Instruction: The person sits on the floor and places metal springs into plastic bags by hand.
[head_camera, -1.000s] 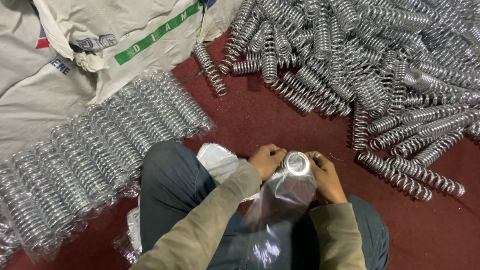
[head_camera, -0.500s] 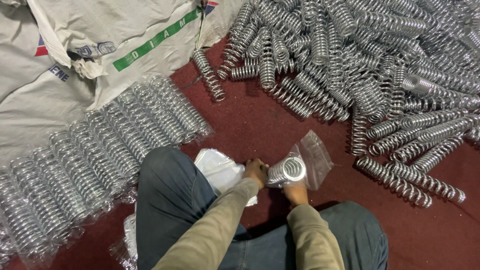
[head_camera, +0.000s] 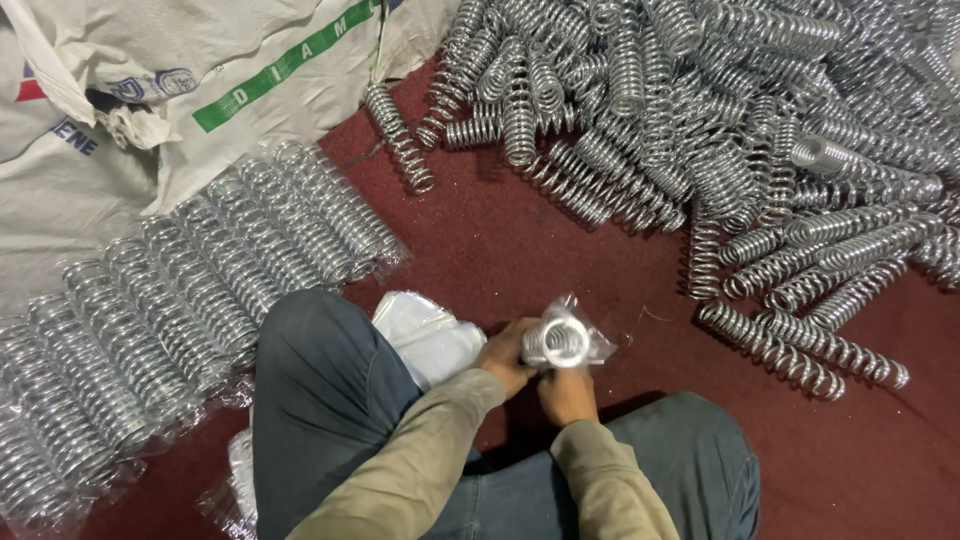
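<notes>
Item one, far left: I see a row of bagged springs (head_camera: 190, 300) laid side by side on the red floor (head_camera: 520, 240), each in clear plastic, running from the bottom-left corner up toward the middle. Above them lies a white woven sack (head_camera: 130, 120) with a green stripe.

Item two, centre left: a stack of empty clear bags (head_camera: 430, 335), just beside my raised knee.

Item three, centre: my left hand (head_camera: 505, 355) grips one side of a spring (head_camera: 557, 342), seen end-on, with a clear bag (head_camera: 590, 335) drawn around it. My right hand (head_camera: 566, 392) holds it from below. Both hands are closed on this same wrapped spring, held together just above the floor in front of my legs.

Item four, upper centre to right: a large loose pile of bare springs (head_camera: 700, 120), tangled and overlapping. A few strays (head_camera: 800, 350) lie apart from it, near my right knee.
</notes>
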